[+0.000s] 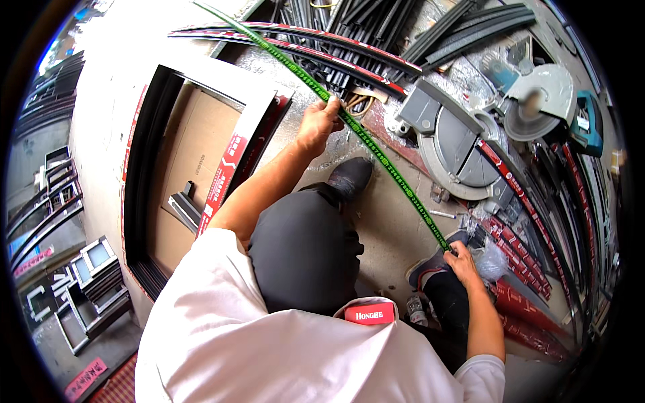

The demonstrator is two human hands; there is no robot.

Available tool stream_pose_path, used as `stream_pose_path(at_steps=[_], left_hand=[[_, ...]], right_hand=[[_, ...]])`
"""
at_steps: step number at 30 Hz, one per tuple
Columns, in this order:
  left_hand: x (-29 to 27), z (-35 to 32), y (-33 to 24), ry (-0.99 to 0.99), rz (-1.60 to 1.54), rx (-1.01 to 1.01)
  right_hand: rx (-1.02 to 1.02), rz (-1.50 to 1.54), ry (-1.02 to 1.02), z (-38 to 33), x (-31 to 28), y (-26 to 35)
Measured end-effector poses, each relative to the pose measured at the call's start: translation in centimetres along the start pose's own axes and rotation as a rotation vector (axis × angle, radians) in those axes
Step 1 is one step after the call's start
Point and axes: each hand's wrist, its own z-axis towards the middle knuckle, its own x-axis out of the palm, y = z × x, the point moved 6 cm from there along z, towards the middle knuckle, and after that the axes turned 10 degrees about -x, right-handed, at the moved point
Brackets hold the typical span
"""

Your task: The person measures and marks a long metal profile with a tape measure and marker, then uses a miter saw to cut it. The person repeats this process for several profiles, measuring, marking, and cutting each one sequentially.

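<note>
A green tape measure (380, 154) stretches slantwise from the upper left down to the right in front of me. My left hand (318, 125) pinches it near its middle, close to the corner of a dark window frame (142, 168) with red-and-white film on it. At the strip's lower right end my right hand (462, 263) holds the tape between thumb and fingers, above my shoe. Whether a tape case sits inside my right hand is hidden. The tape's far end runs up past two long black profiles (322, 48) with red film.
To the right stands a mitre saw (457, 144) with a round grey table and a blade (531, 121). Piles of black and red-filmed profiles (524, 195) lie beside and behind it. Small frames (91, 282) lean at the far left. Clear plastic wrap (492, 258) lies near my right hand.
</note>
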Motion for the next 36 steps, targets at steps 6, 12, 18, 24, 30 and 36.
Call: stream_pose_path(at_steps=[6,12,18,24,30,36], left_hand=[[1.5,-3.6,-7.1,0.133,0.051,0.16],[1.1,-7.9,-9.6,0.291,0.152,0.201],[-4.2,-9.8,-12.8,0.169,-0.029,0.363],[-13.2,-8.4,-17.8,-0.051,-0.149,0.465],[-23.6,-5.1,-19.3,-0.194,-0.387,0.438],[-23.0,-4.4,-16.2,-0.219,-0.28,0.393]], right_hand=[[-0.033,-0.001,-0.084,-0.3,-1.0,4.4],[-0.173,-0.022,-0.225,-0.7,0.0,14.5],[-0.25,-0.008,-0.241,0.1,1.7,24.0],[-0.418,-0.281,-0.148,2.4,1.6,24.4],[-0.39,-0.331,-0.123,2.3,1.0,23.6],[-0.483,-0.443,-0.252,4.6,1.9,31.8]])
